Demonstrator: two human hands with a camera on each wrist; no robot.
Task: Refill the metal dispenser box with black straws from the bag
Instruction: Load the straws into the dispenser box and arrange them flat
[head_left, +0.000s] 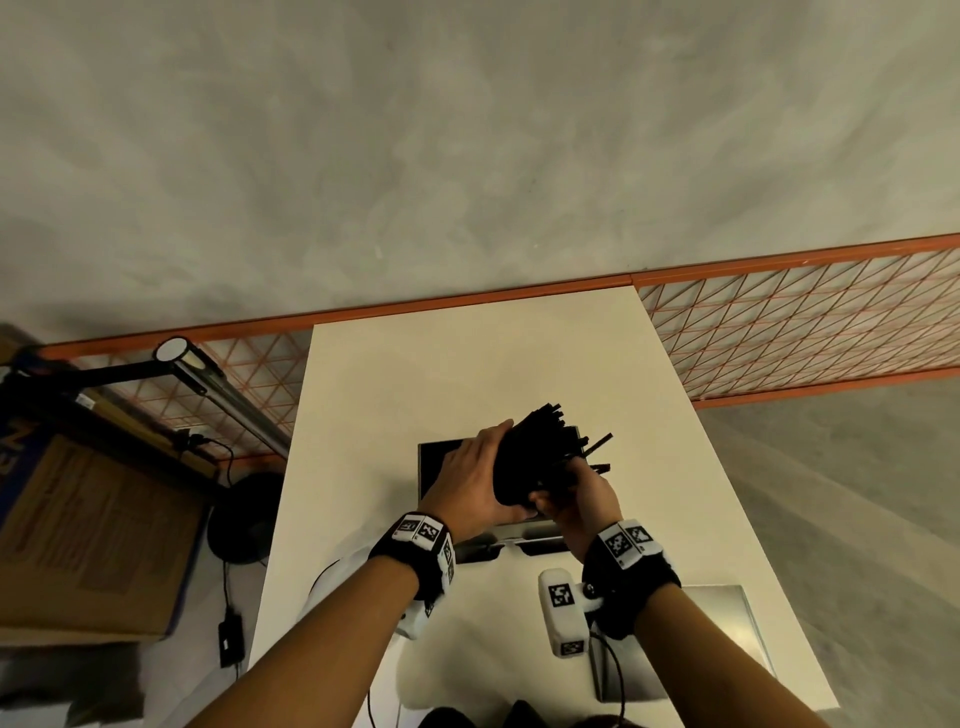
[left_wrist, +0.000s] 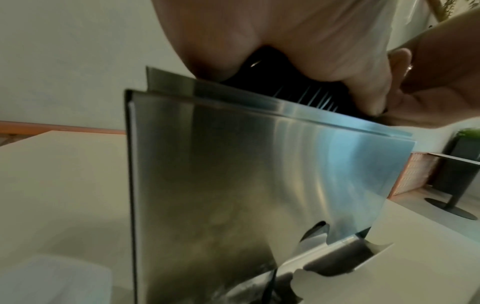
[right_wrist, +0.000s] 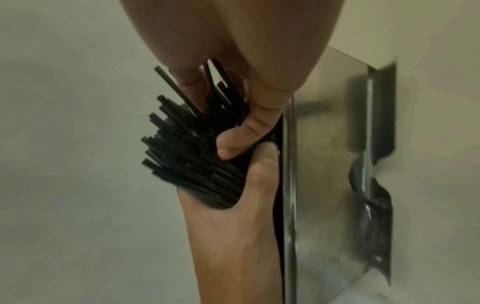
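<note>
No legible words, brand names or numbers can be made out. Black-and-white square coded markers are carried on the wristbands (head_left: 422, 530) and on the white camera housing (head_left: 562, 612), but no characters are given by them. Faint print on the cardboard box (head_left: 98, 540) at left is too blurred to be read.

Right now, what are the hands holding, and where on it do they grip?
Both hands hold one bundle of black straws above the metal dispenser box. The left hand cups its side; the right hand grips its near end.
</note>
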